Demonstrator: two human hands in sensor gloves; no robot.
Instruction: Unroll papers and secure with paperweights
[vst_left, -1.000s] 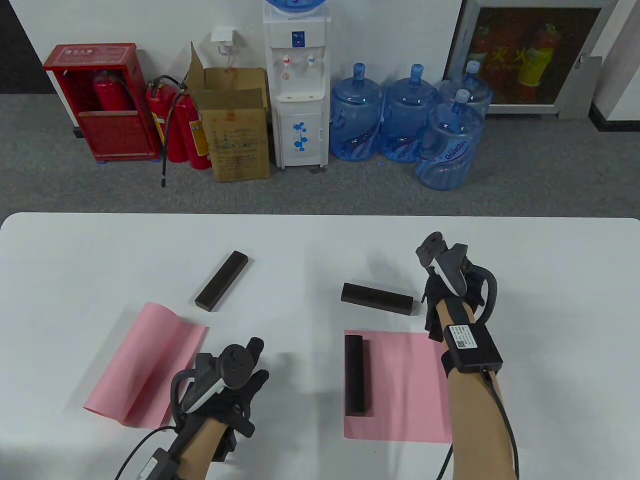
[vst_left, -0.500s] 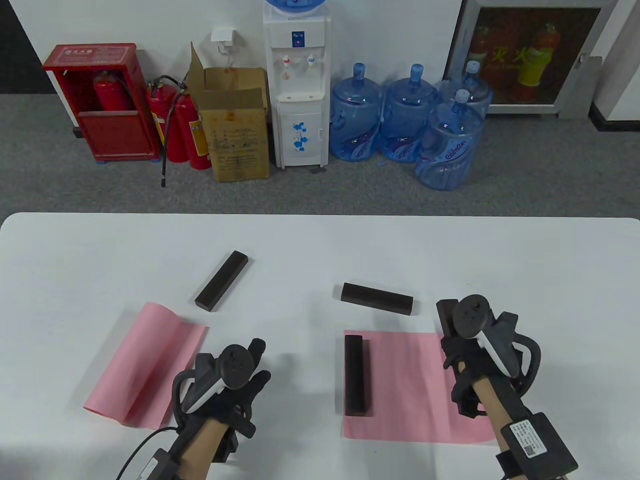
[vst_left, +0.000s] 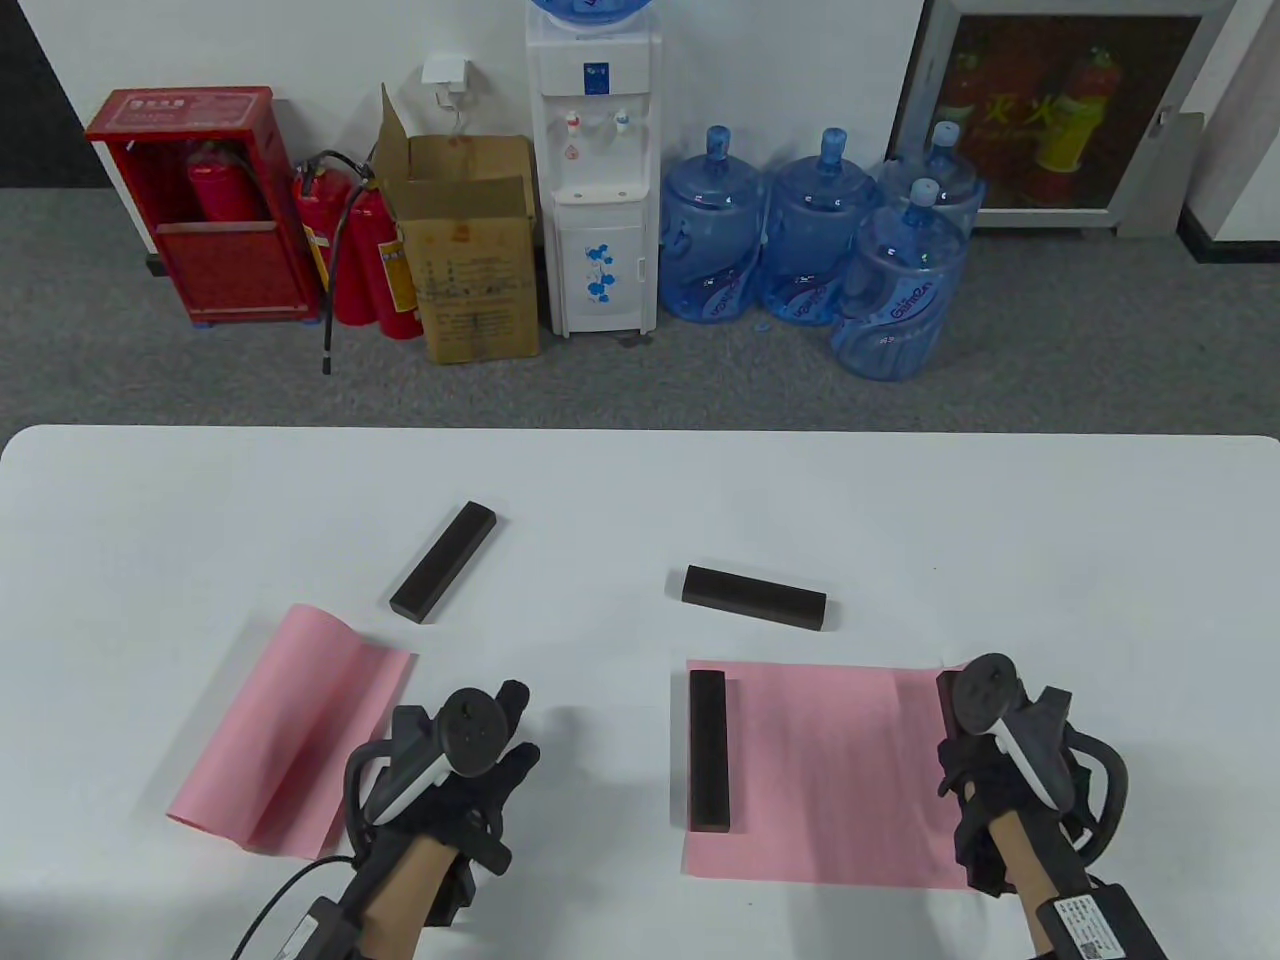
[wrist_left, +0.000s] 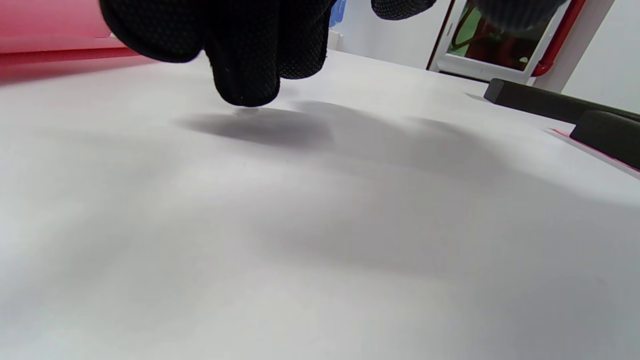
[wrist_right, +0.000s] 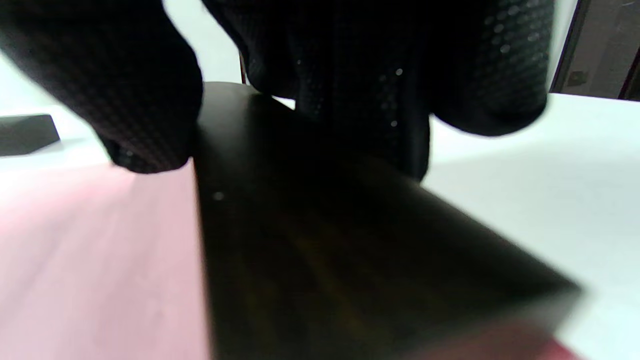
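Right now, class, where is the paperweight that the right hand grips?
In the table view, the gripped paperweight sits at the right edge of the right pink paper, under the right hand.

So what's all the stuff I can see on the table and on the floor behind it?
Flat pink paper sheet: 1, pink, table right, unrolled.
Half-curled pink paper sheet: 1, pink, table left.
Dark wooden paperweight bars: 4, dark brown; one on the flat sheet's left edge, one at its right edge under the right hand, two loose on the table.
White table: 1, white.
Water dispenser: 1, white, back wall.
Blue water jugs: 4, blue, floor.
Cardboard box: 1, brown, floor.
Red fire extinguishers: red; at least two standing by the box, one more in a red cabinet.
Left hand: black glove, fingertips on bare table.
Right hand: black glove, holds a bar.
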